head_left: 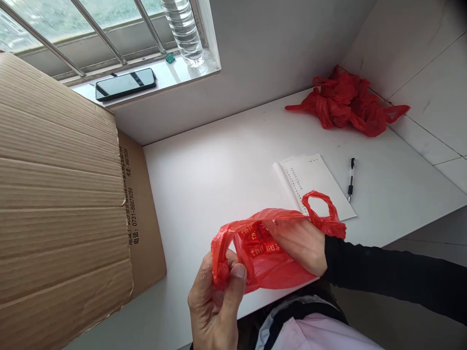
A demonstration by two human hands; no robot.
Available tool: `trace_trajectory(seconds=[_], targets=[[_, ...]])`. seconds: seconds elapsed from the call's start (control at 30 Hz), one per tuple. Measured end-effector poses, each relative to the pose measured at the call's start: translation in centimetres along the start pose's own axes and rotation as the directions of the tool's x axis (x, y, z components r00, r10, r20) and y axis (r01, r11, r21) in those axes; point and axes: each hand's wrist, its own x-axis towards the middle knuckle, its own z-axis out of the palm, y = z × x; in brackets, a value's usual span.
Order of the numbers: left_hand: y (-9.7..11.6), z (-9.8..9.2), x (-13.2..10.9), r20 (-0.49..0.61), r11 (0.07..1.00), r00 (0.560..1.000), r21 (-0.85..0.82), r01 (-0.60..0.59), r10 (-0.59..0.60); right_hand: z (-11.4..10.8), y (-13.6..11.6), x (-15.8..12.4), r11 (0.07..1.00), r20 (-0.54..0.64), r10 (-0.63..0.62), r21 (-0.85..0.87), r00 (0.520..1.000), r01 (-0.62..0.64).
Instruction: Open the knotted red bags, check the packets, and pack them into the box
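Observation:
A thin red plastic bag point(280, 274) hangs open at the front edge of the white table, with several small red packets point(257, 240) bearing yellow lettering inside it. My left hand point(221, 296) pinches one handle of the bag between thumb and fingers. My right hand point(301, 243) reaches into the bag's mouth; its fingertips are hidden by the plastic and the packets. The bag's other handle point(321, 194) lies loose beside my right wrist, over the lower part of an open notebook point(321, 177).
A large cardboard box point(62, 209) stands at the left. Crumpled red bags point(346, 104) lie at the back right, and a pen point(350, 180) right of the notebook. On the windowsill point(164, 82) are a phone point(126, 84) and a clear bottle point(184, 34).

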Motion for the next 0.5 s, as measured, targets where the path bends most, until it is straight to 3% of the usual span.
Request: trace_trajectory(seconds=[0.17,0.33,0.5], targets=[[0.0,-0.1,0.1,0.003,1.0,1.0,0.002,-0.005,0.005,-1.0,0.2,-0.3,0.999,0.061,0.047,-0.025,0.997,-0.046],[-0.1,-0.1,0.3,0.002,1.0,1.0,0.016,-0.015,0.015,-1.7,0.7,-1.0,0.996,-0.062,0.089,0.011,0.994,-0.088],[0.0,0.2,0.3,0.026,1.0,1.0,-0.01,-0.008,0.008,-2.7,1.3,-1.0,0.989,0.115,0.138,0.038,0.984,-0.143]])
